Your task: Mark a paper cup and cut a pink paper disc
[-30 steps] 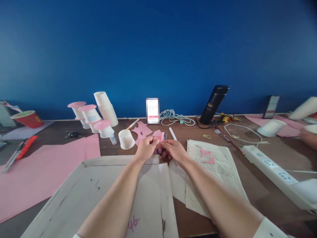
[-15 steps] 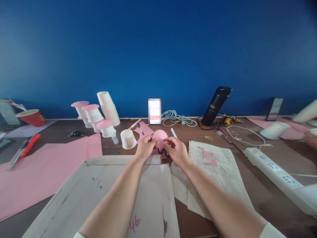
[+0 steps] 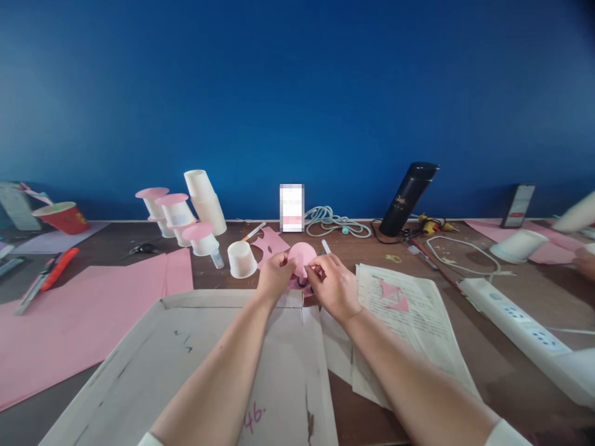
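Note:
A round pink paper disc (image 3: 302, 254) is held up between my two hands over the desk. My left hand (image 3: 276, 275) pinches its left edge between thumb and fingers. At the disc's lower right, my right hand (image 3: 333, 282) has thumb and forefinger closed on its edge. Below the disc, black scissor handles show only in part, with pink paper under them. Left of my hands stands an upside-down white paper cup (image 3: 242, 259). Behind lies a pink paper offcut (image 3: 270, 244) with cut-out holes.
Stacked cups with pink discs (image 3: 176, 214) stand left, beside tall nested cups (image 3: 205, 201). A white box lid (image 3: 209, 365), pink sheets (image 3: 93, 316) and a utility knife (image 3: 46, 282) lie nearer. A phone (image 3: 292, 207), black bottle (image 3: 409, 198) and power strip (image 3: 515, 325) are around. Another person's hand (image 3: 584, 263) shows right.
My right hand's thumb and forefinger have shifted slightly along the disc's edge and drawn together. The disc stays between both hands. The view has moved a little.

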The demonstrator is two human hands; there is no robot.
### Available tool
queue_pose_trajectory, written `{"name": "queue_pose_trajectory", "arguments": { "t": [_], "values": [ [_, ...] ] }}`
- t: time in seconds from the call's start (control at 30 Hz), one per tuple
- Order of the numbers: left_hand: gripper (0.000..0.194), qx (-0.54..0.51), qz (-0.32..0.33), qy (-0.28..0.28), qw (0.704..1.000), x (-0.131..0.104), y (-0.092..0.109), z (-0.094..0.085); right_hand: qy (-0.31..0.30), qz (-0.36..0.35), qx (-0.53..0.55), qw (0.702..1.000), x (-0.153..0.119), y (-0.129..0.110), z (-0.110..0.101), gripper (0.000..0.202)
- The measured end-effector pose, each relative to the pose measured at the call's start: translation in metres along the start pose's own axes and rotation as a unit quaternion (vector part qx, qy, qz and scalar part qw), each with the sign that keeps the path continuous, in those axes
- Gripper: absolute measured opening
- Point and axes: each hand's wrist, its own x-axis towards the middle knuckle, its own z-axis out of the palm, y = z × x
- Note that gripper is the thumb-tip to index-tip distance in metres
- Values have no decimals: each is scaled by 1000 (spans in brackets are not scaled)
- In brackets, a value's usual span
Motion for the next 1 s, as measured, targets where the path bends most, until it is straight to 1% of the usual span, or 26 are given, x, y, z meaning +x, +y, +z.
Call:
{"name": "queue_pose_trajectory", "arguments": {
  "t": [0.17,0.33,0.53,0.83,1.0],
  "values": [
    [19,28,19,4,999,1,-3,0,-14,-25,-57,998,1,-1,-1,11],
    [19,33,20,0,999,1,-3,0,-28,-53,-94,994,1,-5,-3,15],
    [18,46,16,-1,999,0,-1,0,-34,-73,-104,991,1,-5,-4,15],
    [16,67,9,-2,998,-1,0,-2,-43,-81,-111,990,0,-3,-3,17],
    [14,47,5,-5,999,1,-2,-1,-52,-90,-120,987,0,-3,-2,19]
  ]
}}
